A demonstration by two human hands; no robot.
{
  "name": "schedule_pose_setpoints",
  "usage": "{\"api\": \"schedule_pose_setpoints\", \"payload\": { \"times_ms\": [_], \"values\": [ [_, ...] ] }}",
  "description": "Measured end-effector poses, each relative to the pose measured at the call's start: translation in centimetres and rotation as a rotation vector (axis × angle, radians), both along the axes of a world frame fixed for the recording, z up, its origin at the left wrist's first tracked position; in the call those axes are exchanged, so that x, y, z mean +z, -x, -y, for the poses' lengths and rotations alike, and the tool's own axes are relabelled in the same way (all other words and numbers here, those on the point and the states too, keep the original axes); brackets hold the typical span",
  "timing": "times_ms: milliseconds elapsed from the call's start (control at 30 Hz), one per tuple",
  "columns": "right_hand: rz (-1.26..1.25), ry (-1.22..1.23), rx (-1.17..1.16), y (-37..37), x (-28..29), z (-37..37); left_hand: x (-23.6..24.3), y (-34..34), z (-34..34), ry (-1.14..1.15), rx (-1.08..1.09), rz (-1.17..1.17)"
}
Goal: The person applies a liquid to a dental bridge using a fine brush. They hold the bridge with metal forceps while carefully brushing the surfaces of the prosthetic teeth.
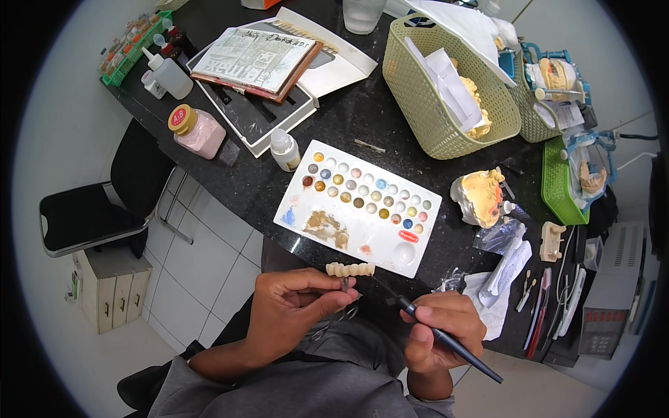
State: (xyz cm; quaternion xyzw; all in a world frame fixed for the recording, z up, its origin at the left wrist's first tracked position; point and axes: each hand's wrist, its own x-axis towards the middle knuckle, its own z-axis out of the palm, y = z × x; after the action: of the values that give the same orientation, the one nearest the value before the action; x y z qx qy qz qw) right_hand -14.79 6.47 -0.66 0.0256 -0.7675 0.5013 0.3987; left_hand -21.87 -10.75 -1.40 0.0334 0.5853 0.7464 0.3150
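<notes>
I see left hand [296, 306] pinching holder with tooth bridge [350, 269]; right hand [439, 327] gripping brush [446, 341], tip near bridge, just below palette [359, 205] on desk [362, 118].

Black stone worktop [362, 118]. White palette tray [359, 209] with rows of small colour wells, near front edge. Small white dropper bottle [284, 150] just beside palette's upper left corner. Pink-filled jar [197, 130] with gold lid further left. Open flat box [254, 115] with stacked booklets [254, 59] on top. Two pale green woven baskets [446, 104] at right, holding papers and plaster casts. Yellow dental cast [479, 197] right of palette. Black chair [90, 216] on tiled floor, left.
</notes>
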Motion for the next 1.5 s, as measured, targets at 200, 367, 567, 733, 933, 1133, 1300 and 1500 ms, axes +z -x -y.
{"api": "schedule_pose_setpoints", "payload": {
  "times_ms": [200, 367, 567, 733, 933, 1133, 1300, 1500],
  "values": [
    [-0.003, 0.031, -0.035, -0.09, 0.07, 0.27, 0.02, -0.01, -0.04, 0.002, 0.002, -0.006],
    [0.012, 0.013, -0.016, -0.11, 0.07, 0.07, -0.03, -0.05, -0.01, 0.003, 0.004, -0.004],
    [-0.002, 0.025, -0.03, -0.17, -0.04, 0.15, -0.13, -0.07, -0.01, -0.001, 0.004, -0.012],
    [0.017, 0.023, -0.007, -0.31, 0.0, 0.06, 0.02, -0.01, 0.02, 0.008, -0.005, -0.017],
    [0.018, 0.022, -0.006, -0.14, 0.12, 0.04, -0.11, -0.04, 0.03, -0.001, 0.001, -0.013],
    [0.044, 0.057, -0.044, -0.32, 0.14, 0.3, -0.31, -0.09, 0.14, -0.016, -0.008, -0.037],
    [0.043, 0.074, -0.014, -0.37, 0.13, 0.24, -0.32, -0.09, 0.17, -0.004, -0.013, -0.05],
    [0.078, 0.108, -0.065, -0.4, 0.2, 0.45, -0.21, -0.08, 0.13, 0.004, -0.019, -0.055]
  ]
}}
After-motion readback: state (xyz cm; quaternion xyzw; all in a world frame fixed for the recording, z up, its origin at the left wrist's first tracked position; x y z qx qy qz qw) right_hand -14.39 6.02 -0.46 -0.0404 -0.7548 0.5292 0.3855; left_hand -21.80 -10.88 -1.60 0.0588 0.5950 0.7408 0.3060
